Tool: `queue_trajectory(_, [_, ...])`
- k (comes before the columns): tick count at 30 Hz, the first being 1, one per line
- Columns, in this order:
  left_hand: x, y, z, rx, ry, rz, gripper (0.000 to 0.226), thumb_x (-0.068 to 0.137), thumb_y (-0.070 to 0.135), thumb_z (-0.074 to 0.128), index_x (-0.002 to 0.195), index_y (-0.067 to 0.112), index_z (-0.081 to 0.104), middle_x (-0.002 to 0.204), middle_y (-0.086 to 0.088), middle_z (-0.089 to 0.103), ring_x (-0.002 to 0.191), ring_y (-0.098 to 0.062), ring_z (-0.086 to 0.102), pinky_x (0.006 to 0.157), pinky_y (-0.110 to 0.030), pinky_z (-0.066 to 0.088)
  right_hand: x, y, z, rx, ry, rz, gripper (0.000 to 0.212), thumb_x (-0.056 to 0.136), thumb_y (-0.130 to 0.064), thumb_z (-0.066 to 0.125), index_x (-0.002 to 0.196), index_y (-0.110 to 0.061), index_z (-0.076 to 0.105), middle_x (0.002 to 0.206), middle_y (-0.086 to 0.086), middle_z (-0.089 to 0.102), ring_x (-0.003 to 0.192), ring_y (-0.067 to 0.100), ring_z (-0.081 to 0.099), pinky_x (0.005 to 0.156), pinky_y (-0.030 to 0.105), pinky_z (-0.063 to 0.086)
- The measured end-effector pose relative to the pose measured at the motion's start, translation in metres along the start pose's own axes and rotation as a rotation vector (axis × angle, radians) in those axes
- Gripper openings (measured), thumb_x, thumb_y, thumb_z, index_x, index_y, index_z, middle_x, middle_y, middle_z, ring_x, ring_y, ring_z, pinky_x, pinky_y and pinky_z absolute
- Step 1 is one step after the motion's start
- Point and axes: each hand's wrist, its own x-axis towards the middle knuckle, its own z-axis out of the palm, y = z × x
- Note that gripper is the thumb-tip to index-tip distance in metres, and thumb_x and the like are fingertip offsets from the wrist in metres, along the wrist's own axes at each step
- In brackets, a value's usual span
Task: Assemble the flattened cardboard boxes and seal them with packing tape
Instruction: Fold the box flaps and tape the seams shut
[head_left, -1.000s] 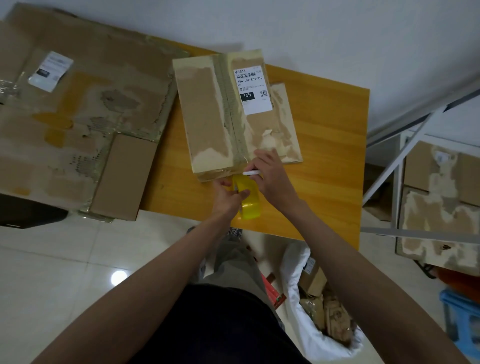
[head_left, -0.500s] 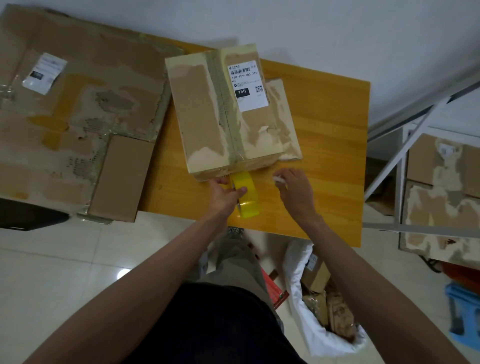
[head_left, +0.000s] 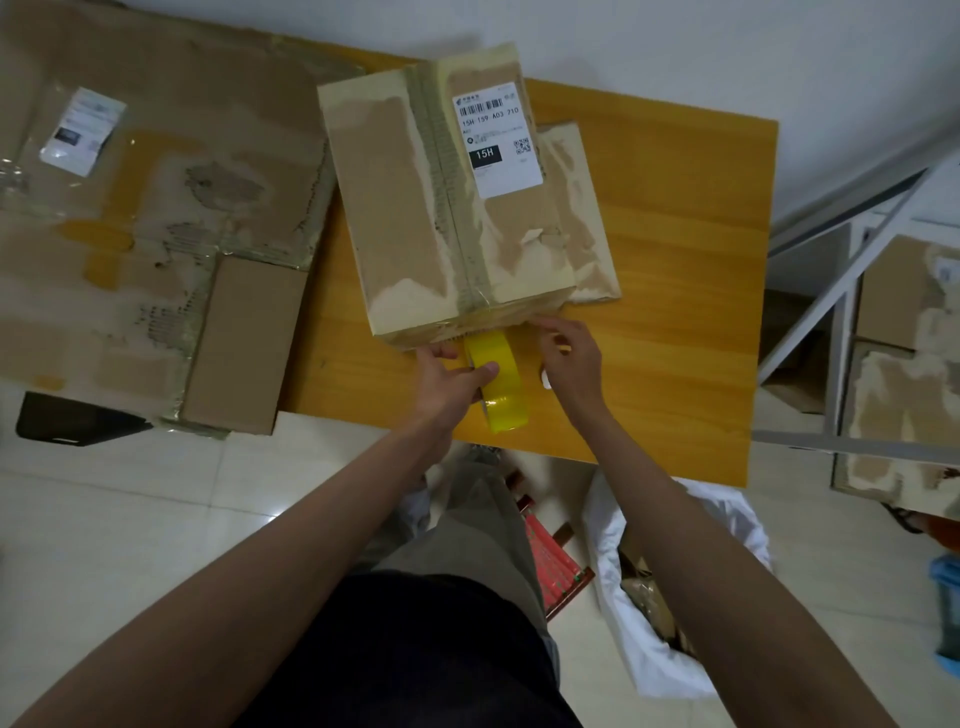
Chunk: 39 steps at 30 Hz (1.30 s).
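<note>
An assembled cardboard box (head_left: 415, 223) with a white shipping label lies on the wooden table (head_left: 675, 312), tape running down its middle seam. A yellow tape roll (head_left: 504, 384) stands on edge just in front of the box, its strip leading up onto the box's near face. My left hand (head_left: 447, 379) grips the roll, thumb across its outer face. My right hand (head_left: 571, 358) is at the box's near lower edge, fingertips touching the taped face. A small white tool (head_left: 545, 382) peeks out from under its curled fingers.
Large flattened cardboard (head_left: 156, 208) covers the table's left side, with a smaller flat piece (head_left: 244, 343) on it. Another flattened box (head_left: 587, 234) lies under the assembled one. A white bag of scraps (head_left: 649, 597) sits on the floor; a metal shelf with boxes (head_left: 909, 312) stands at right.
My right hand pulled away from the box's front edge to the right, then came back to that edge beside the roll. My left hand has stayed on the tape roll.
</note>
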Motion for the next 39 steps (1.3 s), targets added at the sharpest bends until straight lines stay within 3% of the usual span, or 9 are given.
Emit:
queue_trajectory(3, [-0.002,0.002,0.001,0.006,0.0,0.003,0.05,0.087,0.01,0.076,0.118,0.012,0.038,0.098,-0.009,0.065,0.086,-0.024,0.068,0.063,-0.025,0.055,0.0,-0.037,0.006,0.307,-0.22,0.197,0.015,0.087,-0.038,0.065,0.092,-0.033,0.079,0.103,-0.014,0.074,0.104,0.009,0.065,0.089,0.032,0.052])
queue_trajectory(8, [-0.001,0.002,0.0,0.004,0.004,0.019,0.049,0.086,0.008,0.077,0.116,0.011,0.039,0.103,-0.013,0.067,0.085,-0.021,0.069,0.056,-0.02,0.054,0.002,-0.045,0.015,0.311,-0.432,0.25,0.017,0.085,-0.027,0.077,0.1,-0.019,0.077,0.098,-0.013,0.075,0.09,-0.008,0.065,0.071,0.013,0.048])
queue_trajectory(12, [0.003,0.0,-0.003,0.021,0.01,0.03,0.049,0.084,0.01,0.078,0.113,0.013,0.039,0.101,-0.012,0.066,0.081,-0.016,0.068,0.054,-0.018,0.053,0.004,-0.048,0.019,0.363,-0.398,0.347,0.027,0.081,-0.017,0.08,0.104,-0.005,0.076,0.112,0.01,0.073,0.116,0.029,0.063,0.092,0.041,0.049])
queue_trajectory(14, [0.007,-0.002,-0.004,0.05,0.017,0.023,0.049,0.083,0.013,0.08,0.111,0.015,0.039,0.103,-0.013,0.067,0.085,-0.02,0.069,0.063,-0.027,0.058,0.005,-0.047,0.02,0.377,-0.401,0.392,0.027,0.08,-0.018,0.081,0.104,-0.006,0.076,0.114,0.011,0.073,0.118,0.031,0.061,0.102,0.05,0.046])
queue_trajectory(19, [0.014,-0.003,-0.007,0.173,0.039,0.024,0.05,0.079,0.018,0.084,0.098,0.026,0.039,0.113,-0.016,0.062,0.102,-0.033,0.066,0.09,-0.055,0.055,0.003,-0.044,0.024,0.467,-0.383,0.508,0.014,0.082,-0.01,0.078,0.095,-0.01,0.077,0.106,0.005,0.075,0.114,0.025,0.064,0.1,0.045,0.048])
queue_trajectory(26, [0.013,-0.009,-0.015,0.228,-0.077,0.014,0.045,0.085,0.018,0.078,0.104,0.028,0.038,0.111,-0.019,0.064,0.099,-0.036,0.068,0.089,-0.055,0.056,-0.016,-0.038,0.024,0.488,-0.367,0.574,0.007,0.09,-0.014,0.071,0.093,-0.018,0.076,0.094,-0.001,0.074,0.089,0.017,0.066,0.06,0.025,0.055])
queue_trajectory(31, [0.003,-0.003,-0.011,0.359,-0.147,0.107,0.022,0.099,0.031,0.061,0.116,0.022,0.049,0.109,-0.022,0.06,0.088,-0.037,0.07,0.065,-0.039,0.062,-0.033,-0.038,0.007,0.501,-0.3,0.494,0.019,0.09,-0.014,0.072,0.107,-0.007,0.074,0.094,0.001,0.073,0.088,0.017,0.068,0.064,0.029,0.055])
queue_trajectory(36, [-0.001,0.011,-0.001,0.633,-0.109,0.373,0.016,0.091,0.026,0.071,0.1,0.013,0.067,0.111,-0.013,0.057,0.093,-0.028,0.065,0.076,-0.047,0.059,-0.048,-0.042,-0.01,0.467,-0.21,0.445,0.013,0.089,-0.012,0.072,0.101,-0.008,0.075,0.086,-0.006,0.07,0.088,0.014,0.065,0.069,0.033,0.052])
queue_trajectory(39, [-0.004,0.018,0.008,0.674,-0.135,0.471,0.01,0.086,0.021,0.076,0.085,0.011,0.074,0.086,-0.005,0.069,0.077,-0.02,0.066,0.073,-0.042,0.056,-0.057,-0.044,-0.022,0.444,-0.16,0.413,0.011,0.09,-0.015,0.072,0.099,-0.01,0.077,0.099,-0.001,0.068,0.096,0.017,0.064,0.069,0.035,0.051])
